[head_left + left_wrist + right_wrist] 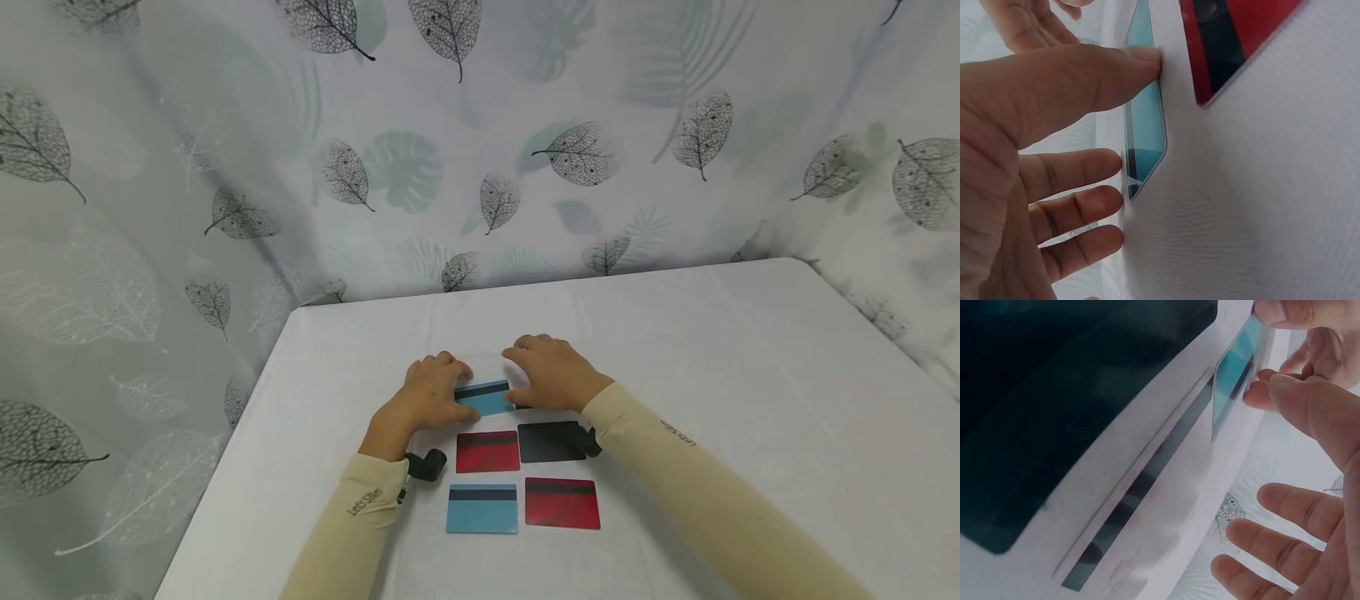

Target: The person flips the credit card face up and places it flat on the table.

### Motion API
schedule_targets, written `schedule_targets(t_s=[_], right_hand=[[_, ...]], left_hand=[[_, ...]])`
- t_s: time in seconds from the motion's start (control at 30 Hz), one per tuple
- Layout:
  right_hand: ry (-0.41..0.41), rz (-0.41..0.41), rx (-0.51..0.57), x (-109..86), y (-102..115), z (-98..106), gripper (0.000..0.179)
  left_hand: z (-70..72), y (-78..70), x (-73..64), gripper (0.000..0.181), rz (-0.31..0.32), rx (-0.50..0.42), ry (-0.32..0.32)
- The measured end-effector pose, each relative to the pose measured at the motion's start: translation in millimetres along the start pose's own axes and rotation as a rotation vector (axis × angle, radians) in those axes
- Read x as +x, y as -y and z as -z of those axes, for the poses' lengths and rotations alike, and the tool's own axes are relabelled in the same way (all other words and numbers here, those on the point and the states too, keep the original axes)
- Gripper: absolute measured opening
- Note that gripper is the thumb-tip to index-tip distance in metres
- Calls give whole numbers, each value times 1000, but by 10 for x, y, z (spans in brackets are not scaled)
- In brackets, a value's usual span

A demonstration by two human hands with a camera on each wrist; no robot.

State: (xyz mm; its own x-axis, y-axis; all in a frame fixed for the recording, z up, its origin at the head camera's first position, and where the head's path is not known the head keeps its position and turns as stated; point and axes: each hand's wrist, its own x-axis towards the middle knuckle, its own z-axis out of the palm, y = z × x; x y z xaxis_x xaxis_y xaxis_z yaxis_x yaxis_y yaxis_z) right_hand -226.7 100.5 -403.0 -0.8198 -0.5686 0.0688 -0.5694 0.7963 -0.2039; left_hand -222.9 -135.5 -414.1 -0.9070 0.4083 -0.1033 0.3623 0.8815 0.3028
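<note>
A blue card (483,402) with a dark stripe lies in the back row on the white table. My left hand (429,392) is at its left end, the thumb on its near edge and the fingertips beside the far edge in the left wrist view. My right hand (558,372) hovers at the card's right end with its fingers spread, the thumb near the corner. Beneath the right hand, a white card with a dark stripe (1140,481) lies beside the blue one, mostly hidden in the head view.
Nearer me lie a red card (487,454) and a black card (551,443). In front of those are another blue card (482,517) and another red card (562,510). A leaf-patterned curtain (495,108) hangs behind the table (720,358).
</note>
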Motion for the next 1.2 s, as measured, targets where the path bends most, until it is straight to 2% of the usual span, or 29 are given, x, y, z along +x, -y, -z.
schedule_targets(t_s=[0.27, 0.57, 0.8, 1.07, 1.2], right_hand=[[-9, 45, -23, 7, 83, -27, 57], [-5, 40, -31, 38, 112, -70, 57], [12, 26, -40, 39, 151, -95, 56], [-28, 79, -54, 50, 167, -130, 48], [-16, 72, -44, 56, 178, -150, 46]], left_hand=[[9, -12, -4, 49, -17, -14, 0], [8, -9, 11, 42, -34, -20, 7], [7, -6, 19, 42, -60, -19, -12], [-8, 3, 15, 43, -67, -31, -28], [-1, -3, 8, 43, -69, -43, -35]])
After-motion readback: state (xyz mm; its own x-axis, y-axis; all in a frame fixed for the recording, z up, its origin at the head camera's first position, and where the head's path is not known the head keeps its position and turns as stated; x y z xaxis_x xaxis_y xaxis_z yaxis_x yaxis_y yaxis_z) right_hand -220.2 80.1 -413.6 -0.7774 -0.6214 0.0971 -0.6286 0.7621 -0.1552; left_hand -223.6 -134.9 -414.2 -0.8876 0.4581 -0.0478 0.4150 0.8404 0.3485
